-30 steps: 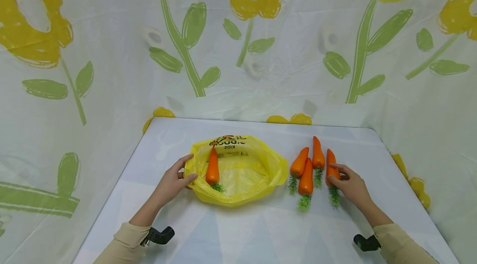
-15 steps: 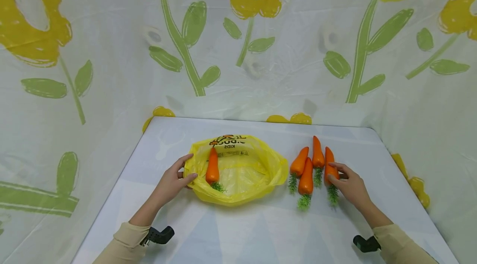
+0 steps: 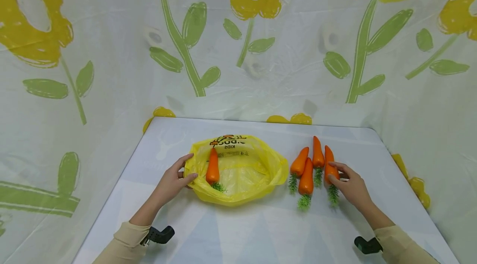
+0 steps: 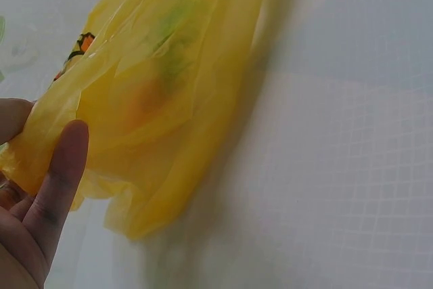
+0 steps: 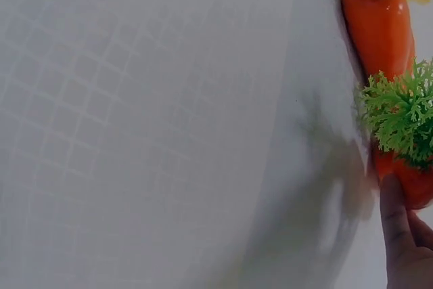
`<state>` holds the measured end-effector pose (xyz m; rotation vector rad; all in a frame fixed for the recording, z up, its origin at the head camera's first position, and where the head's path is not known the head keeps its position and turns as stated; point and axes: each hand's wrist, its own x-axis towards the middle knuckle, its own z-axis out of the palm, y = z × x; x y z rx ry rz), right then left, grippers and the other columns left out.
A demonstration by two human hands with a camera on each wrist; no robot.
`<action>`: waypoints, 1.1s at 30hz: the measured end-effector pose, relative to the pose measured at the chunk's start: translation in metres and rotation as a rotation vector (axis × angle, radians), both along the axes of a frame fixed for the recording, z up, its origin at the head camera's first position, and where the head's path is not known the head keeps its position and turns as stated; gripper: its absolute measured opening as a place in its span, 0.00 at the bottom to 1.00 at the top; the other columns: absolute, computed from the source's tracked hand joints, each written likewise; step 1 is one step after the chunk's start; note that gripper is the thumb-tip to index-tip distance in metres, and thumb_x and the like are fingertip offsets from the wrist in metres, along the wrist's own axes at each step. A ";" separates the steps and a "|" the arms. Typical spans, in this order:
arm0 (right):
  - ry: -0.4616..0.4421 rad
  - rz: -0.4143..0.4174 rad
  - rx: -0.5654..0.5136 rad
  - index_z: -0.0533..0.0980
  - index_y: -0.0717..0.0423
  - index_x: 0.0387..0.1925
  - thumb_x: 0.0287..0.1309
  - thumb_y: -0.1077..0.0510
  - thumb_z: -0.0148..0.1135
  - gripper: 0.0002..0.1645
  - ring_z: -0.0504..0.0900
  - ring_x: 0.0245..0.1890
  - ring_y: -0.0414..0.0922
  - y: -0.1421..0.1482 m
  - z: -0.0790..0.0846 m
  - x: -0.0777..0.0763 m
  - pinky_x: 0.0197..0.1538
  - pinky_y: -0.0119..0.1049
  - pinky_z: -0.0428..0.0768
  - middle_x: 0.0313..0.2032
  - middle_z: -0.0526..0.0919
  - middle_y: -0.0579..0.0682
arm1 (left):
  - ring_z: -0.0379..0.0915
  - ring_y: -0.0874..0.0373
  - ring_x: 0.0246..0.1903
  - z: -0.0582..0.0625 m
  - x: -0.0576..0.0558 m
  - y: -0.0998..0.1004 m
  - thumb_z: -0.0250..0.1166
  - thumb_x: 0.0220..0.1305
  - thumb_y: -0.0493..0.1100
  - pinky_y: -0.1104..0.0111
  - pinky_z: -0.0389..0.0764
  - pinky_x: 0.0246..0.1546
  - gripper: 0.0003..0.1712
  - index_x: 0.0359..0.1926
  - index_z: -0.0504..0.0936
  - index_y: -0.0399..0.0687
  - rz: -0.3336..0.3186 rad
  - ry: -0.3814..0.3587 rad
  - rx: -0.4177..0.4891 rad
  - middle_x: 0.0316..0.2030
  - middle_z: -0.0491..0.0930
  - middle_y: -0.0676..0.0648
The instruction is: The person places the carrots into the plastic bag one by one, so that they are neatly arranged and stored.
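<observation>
White table, pale blue triangles on top, filled lower half of frame. Yellow bag sat mid-frame, mouth open. Three orange carrots, green tops, lay clustered right of centre. Fourth carrot just beside; couldn't tell if touching tabletop.

Tiny change here: the pinched carrot has scooted slightly left and outward with the right fingers, its tip now poking a bit farther past them. The gap to the neighbouring carrot, just left of those fingers, has shrunk too.
</observation>
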<state>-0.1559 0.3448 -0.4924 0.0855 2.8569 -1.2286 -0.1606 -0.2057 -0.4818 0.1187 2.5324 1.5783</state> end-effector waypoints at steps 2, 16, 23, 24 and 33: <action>0.001 0.003 -0.003 0.68 0.56 0.71 0.71 0.42 0.60 0.36 0.74 0.57 0.63 0.000 0.001 0.000 0.42 0.31 0.80 0.66 0.70 0.67 | 0.81 0.49 0.42 0.000 0.000 0.000 0.67 0.70 0.41 0.63 0.87 0.37 0.41 0.77 0.59 0.47 0.000 0.001 -0.001 0.67 0.67 0.33; 0.026 0.035 -0.033 0.69 0.55 0.71 0.71 0.43 0.61 0.34 0.75 0.57 0.62 -0.005 0.007 0.001 0.43 0.27 0.80 0.68 0.69 0.65 | 0.81 0.49 0.43 0.000 0.000 -0.001 0.67 0.70 0.41 0.65 0.87 0.37 0.40 0.77 0.59 0.46 -0.007 0.004 -0.001 0.68 0.66 0.33; 0.052 0.049 -0.025 0.70 0.55 0.70 0.72 0.44 0.60 0.33 0.75 0.58 0.60 -0.007 0.007 0.002 0.45 0.24 0.77 0.68 0.70 0.63 | 0.81 0.49 0.43 0.001 0.000 0.000 0.67 0.70 0.41 0.64 0.87 0.37 0.41 0.77 0.59 0.46 -0.013 0.013 0.005 0.65 0.68 0.33; 0.055 0.051 -0.027 0.70 0.55 0.70 0.72 0.44 0.60 0.33 0.75 0.58 0.60 -0.006 0.008 0.003 0.45 0.23 0.76 0.68 0.71 0.63 | 0.82 0.49 0.43 0.001 0.000 0.000 0.67 0.70 0.41 0.63 0.87 0.37 0.41 0.77 0.59 0.46 -0.013 0.013 0.006 0.65 0.68 0.33; 0.101 0.083 -0.039 0.72 0.55 0.69 0.72 0.46 0.60 0.31 0.75 0.50 0.31 -0.008 0.011 0.008 0.46 0.22 0.78 0.66 0.74 0.60 | 0.81 0.50 0.42 0.000 0.001 0.000 0.67 0.70 0.41 0.66 0.87 0.36 0.40 0.77 0.59 0.47 -0.007 0.003 0.006 0.67 0.67 0.33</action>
